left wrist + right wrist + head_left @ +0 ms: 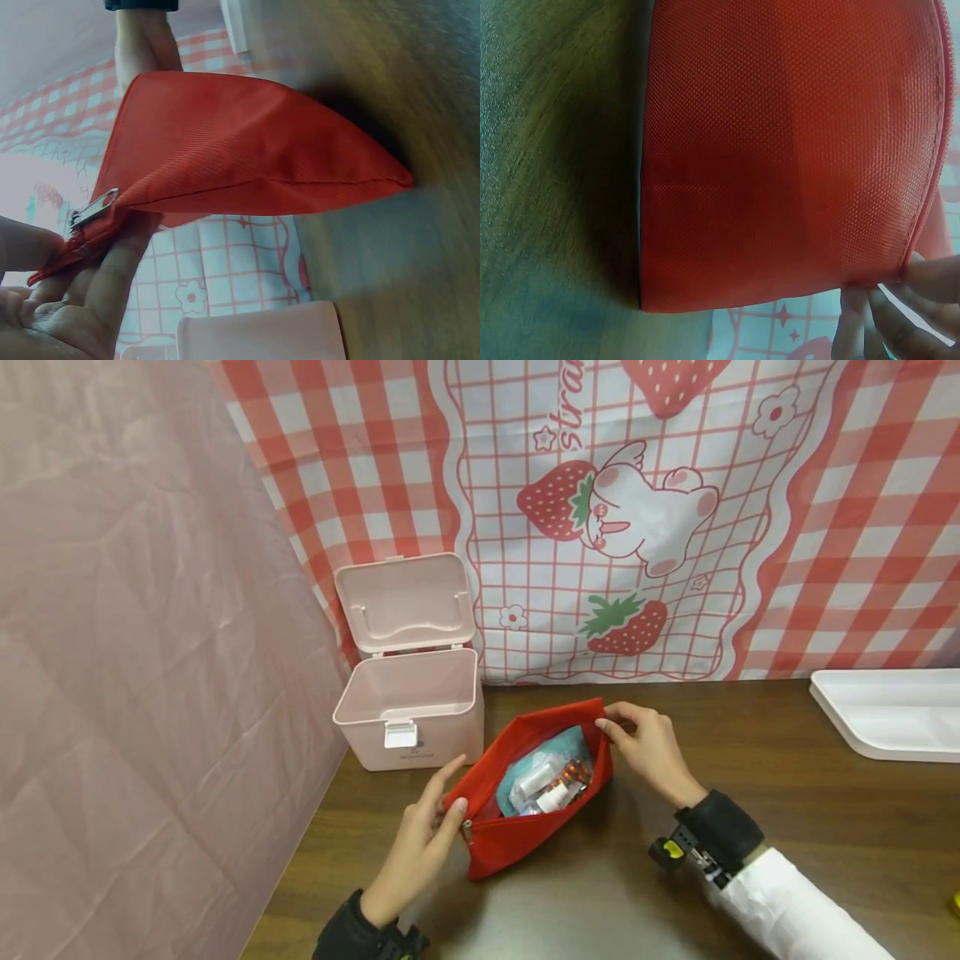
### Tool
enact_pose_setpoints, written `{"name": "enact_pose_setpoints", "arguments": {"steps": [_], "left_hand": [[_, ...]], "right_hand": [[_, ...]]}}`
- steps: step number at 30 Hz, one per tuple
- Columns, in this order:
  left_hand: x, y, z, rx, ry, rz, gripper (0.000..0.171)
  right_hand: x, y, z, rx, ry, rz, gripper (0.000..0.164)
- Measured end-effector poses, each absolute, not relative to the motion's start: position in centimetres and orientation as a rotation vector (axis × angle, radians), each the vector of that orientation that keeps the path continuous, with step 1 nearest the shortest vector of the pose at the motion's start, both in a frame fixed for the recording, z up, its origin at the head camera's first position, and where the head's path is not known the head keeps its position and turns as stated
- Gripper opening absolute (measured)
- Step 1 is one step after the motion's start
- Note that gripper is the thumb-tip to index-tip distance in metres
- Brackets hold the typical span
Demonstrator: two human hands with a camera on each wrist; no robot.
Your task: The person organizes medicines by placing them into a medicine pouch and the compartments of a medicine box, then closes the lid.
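Note:
A red zippered pouch (517,847) stands on the table with its mouth spread wide. Inside it lie a teal packet (566,745), a blister pack of orange-red pills (576,772) and a small white-capped bottle (553,797). My left hand (420,843) pinches the pouch's left end, thumb by the metal zipper pull (96,208). At the opposite end, my right hand (651,745) pinches the upper corner between thumb and fingers; the right wrist view shows these fingers (900,322) at the corner beside the zipper edge.
Behind the left hand stands a pink plastic box (408,710), its lid (408,603) raised and its white latch (401,734) hanging forward. A white tray (900,745) lies at the far right of the wooden table (810,827). A strawberry-print cloth (495,527) hangs at the back.

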State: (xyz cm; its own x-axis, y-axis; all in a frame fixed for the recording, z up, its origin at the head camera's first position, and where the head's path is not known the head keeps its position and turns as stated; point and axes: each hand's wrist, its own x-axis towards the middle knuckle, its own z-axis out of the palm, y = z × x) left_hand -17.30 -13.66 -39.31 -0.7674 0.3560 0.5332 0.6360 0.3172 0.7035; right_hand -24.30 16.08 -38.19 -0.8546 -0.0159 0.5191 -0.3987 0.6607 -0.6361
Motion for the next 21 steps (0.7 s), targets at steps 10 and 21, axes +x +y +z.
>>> {"name": "enact_pose_setpoints", "arguments": {"steps": [10,21], "left_hand": [[-17.4,-14.0,-38.6,-0.819,-2.455,-1.598,0.036],[-17.6,-14.3,-38.5,-0.777,-2.5,-1.902,0.038]], "right_hand": [[-22.1,15.3,-37.7,0.31,-2.336,1.073,0.018],[-17.0,10.7,-37.7,0.573,-2.175,1.05,0.017]]}}
